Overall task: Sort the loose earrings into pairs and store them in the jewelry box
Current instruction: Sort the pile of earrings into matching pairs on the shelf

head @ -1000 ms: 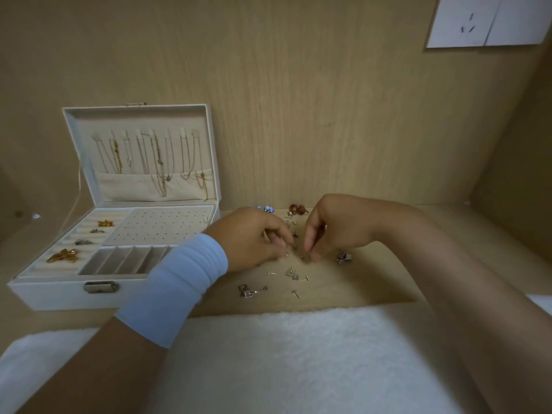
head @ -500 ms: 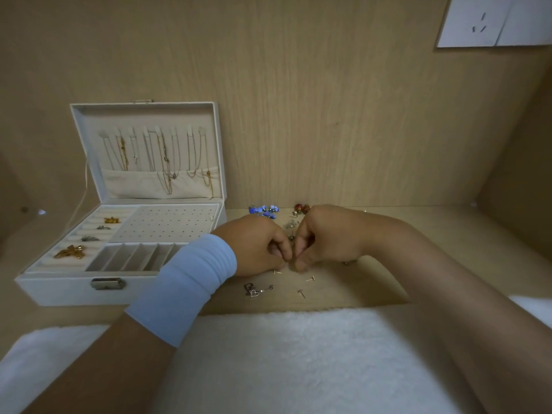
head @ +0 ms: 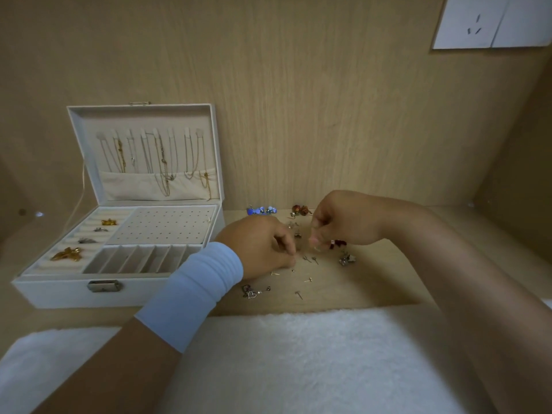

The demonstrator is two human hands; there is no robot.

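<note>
The two hands, knuckle to knuckle half a second ago, have drawn apart. The left hand (head: 260, 246) rests curled on the pale wooden desk (head: 373, 282) among small loose metal stud earrings (head: 307, 259), and the right hand (head: 343, 219) has lifted, fingers curled downward; whether either pinches a stud cannot be told. Matching seems unfinished, the open white jewelry box (head: 59, 289) waits at left, and no writing is readable.

1. The left hand (head: 263, 249) sits just right of the open white jewelry box (head: 59, 291), knuckles up, fingers curled down.
2. Its wrist wears a pale blue cloth wristband (head: 194, 291).
3. The right hand (head: 343, 219) is farther right, near the left hand but apart from it, thumb meeting curled fingertips.
4. Anything they pinch is too small to tell.
</note>
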